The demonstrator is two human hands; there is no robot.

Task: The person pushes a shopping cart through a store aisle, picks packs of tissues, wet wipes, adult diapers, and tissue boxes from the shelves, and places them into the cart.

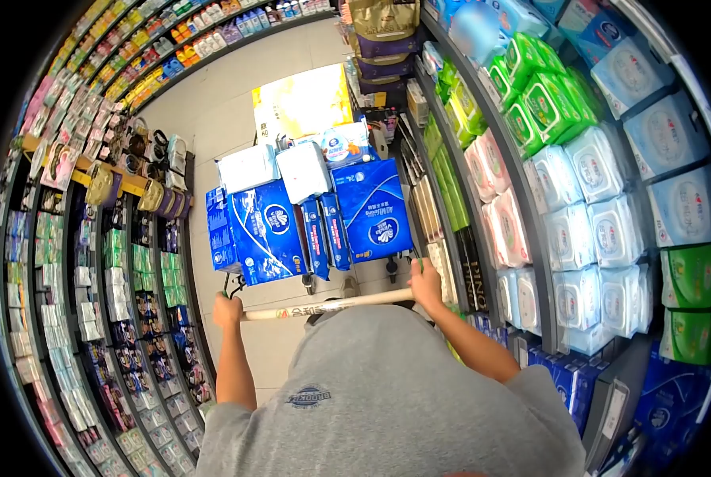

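The left hand [228,310] is clenched at the left end of a cream handlebar with printed lettering [331,306], and the right hand [426,288] is curled tightly at its other end. Just beyond the bar, the load is already piled up: a big blue plastic-wrapped pack [266,226] on the left, a matching blue pack with white lettering [371,208] on the right, and slim blue packs with red lettering [336,232] upright between them. Two soft white packs [248,168] [301,173] lie on top, near a white-and-blue pack with orange print [344,145], with a bright yellow pack [311,103] at the front (its face is nearly washed out by glare). Neither hand is on the goods. Pale blue-and-white wipe packs [596,165] and green wipe packs [552,107] sit in rows on the right.

For room, the right side looks tight: the right-hand blue pack and the right hand are near the dark right-hand shelving [522,179]. On the left, a strip of pale tiled floor [203,127] separates the load from the display racks, and it widens ahead past the yellow pack, whose right edge is close to stacked purple-and-gold bags [383,44].
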